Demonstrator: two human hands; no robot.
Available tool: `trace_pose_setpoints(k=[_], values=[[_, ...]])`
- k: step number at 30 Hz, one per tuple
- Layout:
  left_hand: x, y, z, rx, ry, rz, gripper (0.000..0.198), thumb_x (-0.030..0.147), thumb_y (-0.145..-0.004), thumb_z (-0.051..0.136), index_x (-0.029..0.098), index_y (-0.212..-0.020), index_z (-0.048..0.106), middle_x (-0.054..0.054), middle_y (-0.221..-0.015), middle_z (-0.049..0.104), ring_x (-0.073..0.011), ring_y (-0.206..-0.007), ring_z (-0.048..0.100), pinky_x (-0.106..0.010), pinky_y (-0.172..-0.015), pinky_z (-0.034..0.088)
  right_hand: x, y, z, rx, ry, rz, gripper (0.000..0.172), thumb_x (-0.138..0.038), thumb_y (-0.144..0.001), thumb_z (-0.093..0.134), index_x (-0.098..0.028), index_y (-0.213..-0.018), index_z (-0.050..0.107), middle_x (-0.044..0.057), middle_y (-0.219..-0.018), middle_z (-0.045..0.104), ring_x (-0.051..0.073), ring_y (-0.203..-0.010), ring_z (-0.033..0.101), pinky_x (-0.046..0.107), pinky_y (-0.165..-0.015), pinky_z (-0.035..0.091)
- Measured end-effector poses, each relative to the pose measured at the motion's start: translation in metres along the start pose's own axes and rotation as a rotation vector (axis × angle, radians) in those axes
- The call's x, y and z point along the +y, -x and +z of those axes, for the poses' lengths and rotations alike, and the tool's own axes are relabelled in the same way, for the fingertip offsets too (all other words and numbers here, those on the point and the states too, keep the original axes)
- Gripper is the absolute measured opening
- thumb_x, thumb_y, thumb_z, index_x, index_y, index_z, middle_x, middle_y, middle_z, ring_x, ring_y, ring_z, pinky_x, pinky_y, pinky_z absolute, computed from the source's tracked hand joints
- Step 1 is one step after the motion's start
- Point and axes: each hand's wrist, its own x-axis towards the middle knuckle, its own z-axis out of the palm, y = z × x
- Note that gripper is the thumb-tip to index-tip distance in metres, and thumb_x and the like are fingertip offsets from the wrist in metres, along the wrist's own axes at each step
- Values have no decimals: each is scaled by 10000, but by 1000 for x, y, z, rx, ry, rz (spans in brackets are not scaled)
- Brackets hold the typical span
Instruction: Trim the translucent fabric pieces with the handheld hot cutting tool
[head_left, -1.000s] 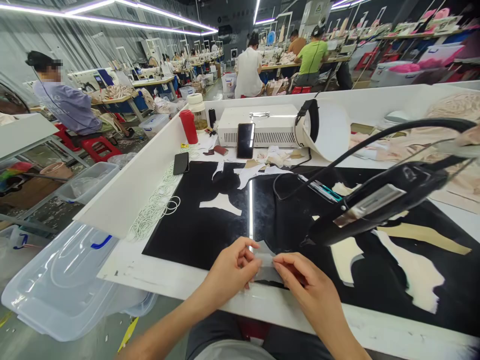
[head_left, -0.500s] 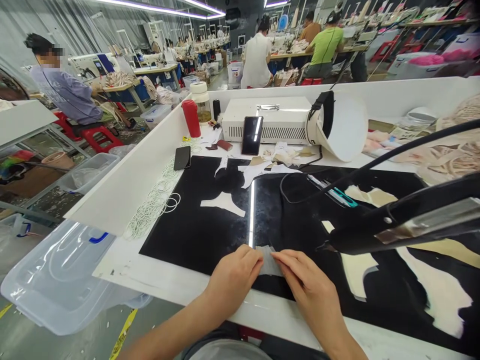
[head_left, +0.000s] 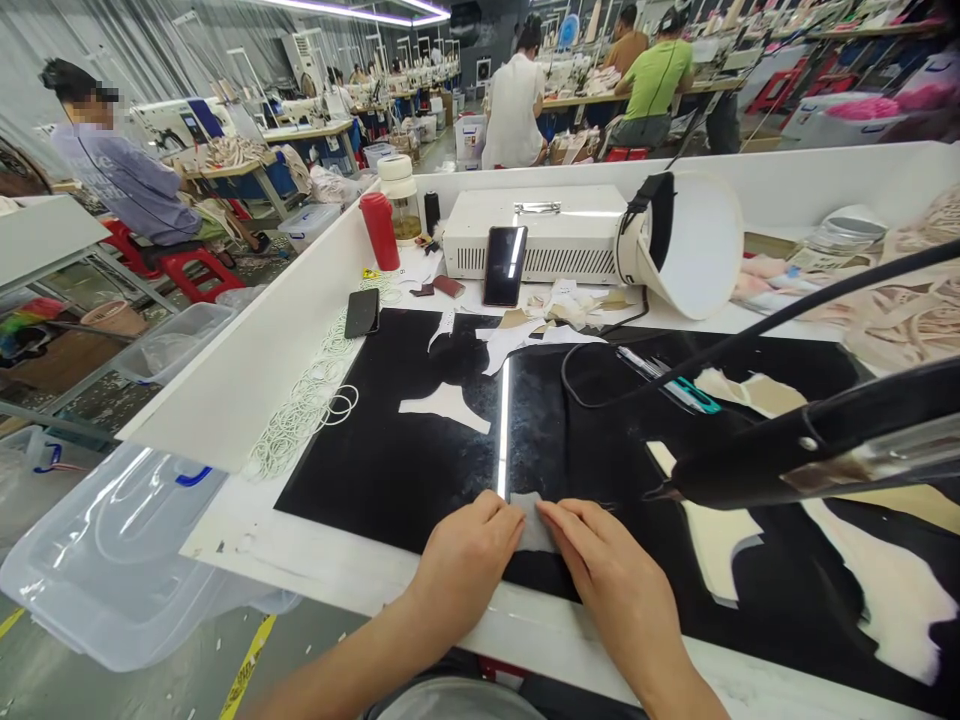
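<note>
The left hand [head_left: 465,560] and the right hand [head_left: 611,580] met over a small grey fabric piece [head_left: 534,520], fingers curled and pinching its two side edges, pressing it down flat on the black mat [head_left: 390,470] at the near edge of the desk [head_left: 247,530]. The piece lay just below the end of a bright light strip [head_left: 502,425] set into the mat. To judge by this, the piece was still being smoothed and lined up; nothing had yet been joined to it. Just right of the hands, the dark head of a tool on a black arm [head_left: 810,450] hung over the mat, apart from the fabric. Other cut pieces waited untouched: a white one [head_left: 442,405] farther up the mat, cream ones [head_left: 877,580] to the right. Beyond lay rubber bands [head_left: 307,410], a dark phone [head_left: 362,313], a white machine box [head_left: 540,245] and a red bottle [head_left: 380,230].
</note>
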Motion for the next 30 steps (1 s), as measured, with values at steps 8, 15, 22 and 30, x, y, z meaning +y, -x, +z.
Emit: trace_pose_setpoints(k=[8, 15, 22, 30], values=[[-1, -1, 1, 2, -36, -8, 227, 176, -1027, 428, 191, -1034, 654, -22, -873, 618, -132, -710, 614, -250, -634, 493, 3, 3, 5, -41, 49, -4, 304, -226, -1032, 388, -209, -1152, 667, 66, -979, 707, 167, -820, 682, 226, -553, 503], [-1, -2, 1, -17, -37, -7, 224, 170, -1026, 428, 185, -1045, 650, -24, -878, 614, -133, -704, 611, -253, -636, 489, 4, 6, 8, -51, 102, -23, 292, -203, -1026, 406, -216, -1156, 667, 48, -974, 702, 158, -814, 673, 219, -586, 509], [0, -1, 3, -30, -107, -2, 198, 139, -1011, 449, 180, -1040, 640, -28, -873, 607, -138, -690, 601, -262, -630, 478, -1, 3, 6, -39, 127, -39, 293, -173, -1026, 398, -198, -1142, 666, 47, -955, 699, 152, -771, 648, 226, -553, 466], [3, 5, -4, 93, -329, 28, 144, 113, -974, 504, 175, -981, 633, -41, -859, 626, -188, -748, 603, -318, -652, 498, -4, 1, 5, -25, 153, -50, 299, -101, -1003, 408, -178, -1125, 670, 55, -934, 695, 168, -765, 615, 255, -586, 449]])
